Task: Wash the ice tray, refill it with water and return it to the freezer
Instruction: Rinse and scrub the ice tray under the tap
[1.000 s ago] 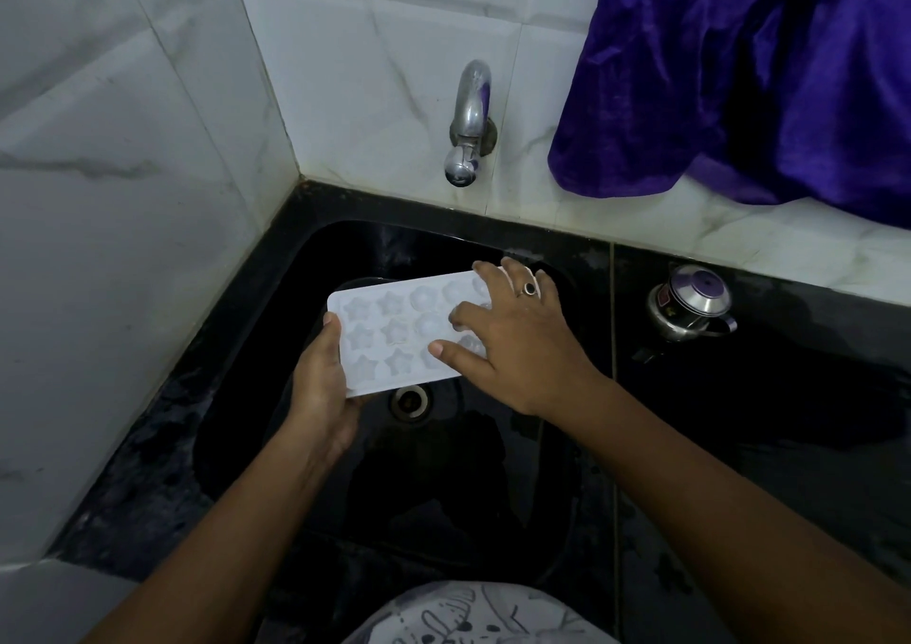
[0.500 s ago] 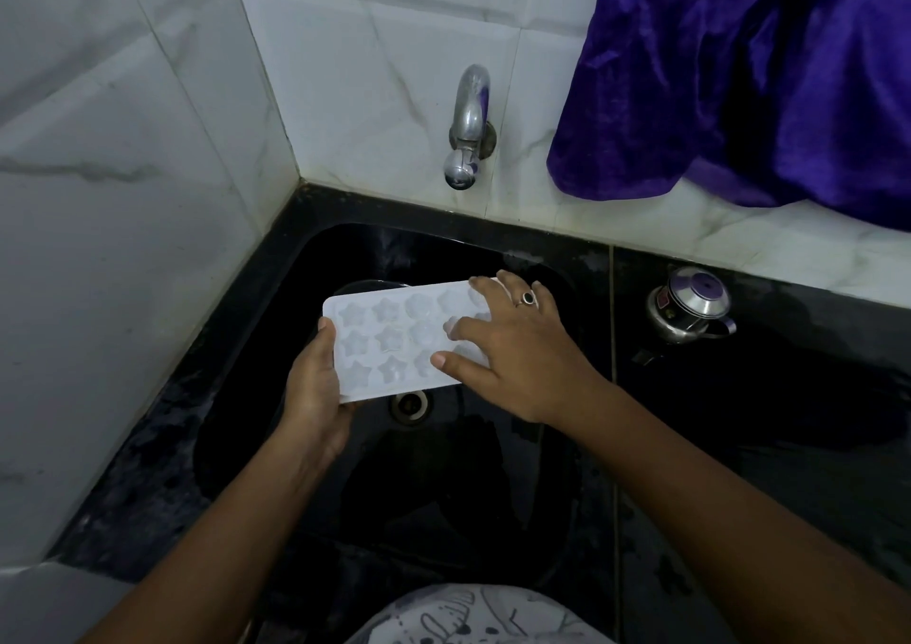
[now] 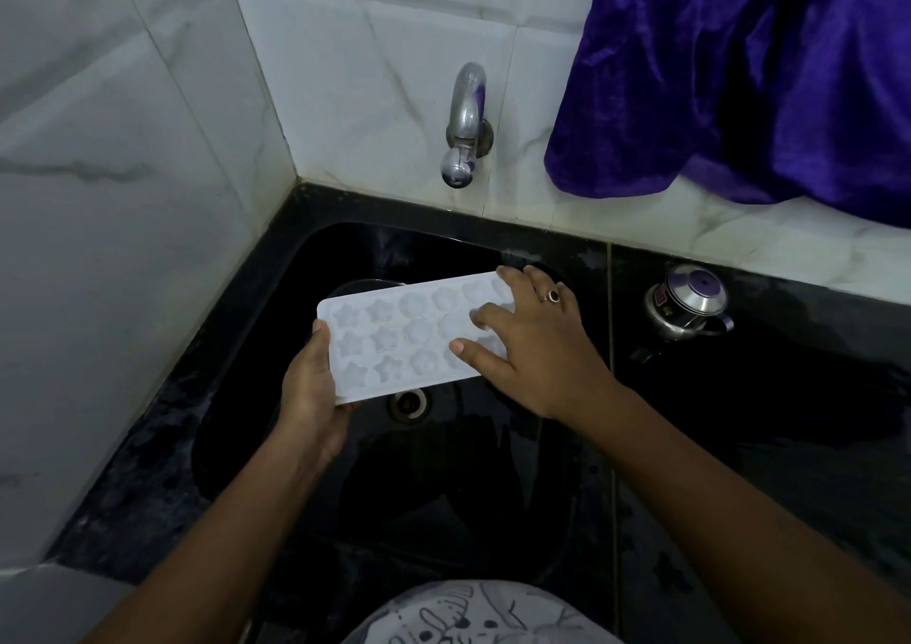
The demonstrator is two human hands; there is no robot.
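A white ice tray [image 3: 394, 343] with star and round moulds is held level over the black sink [image 3: 305, 288], above the drain [image 3: 409, 403]. My left hand [image 3: 310, 387] grips its near left corner, thumb on the edge. My right hand [image 3: 532, 343], with a ring on one finger, lies spread over the tray's right end, fingertips in the moulds. The metal tap [image 3: 463, 126] juts from the white tiled wall above the sink; no water runs from it.
A purple cloth [image 3: 739, 76] hangs over the wall at upper right. A small steel pot with a purple-topped lid [image 3: 690, 306] stands on the black counter [image 3: 788, 421] right of the sink. White marble tiles close off the left side.
The tray has shifted slightly left and down over the drain. My right hand has slid along the tray's right end, fingers rubbing the moulds. The left hand keeps its grip.
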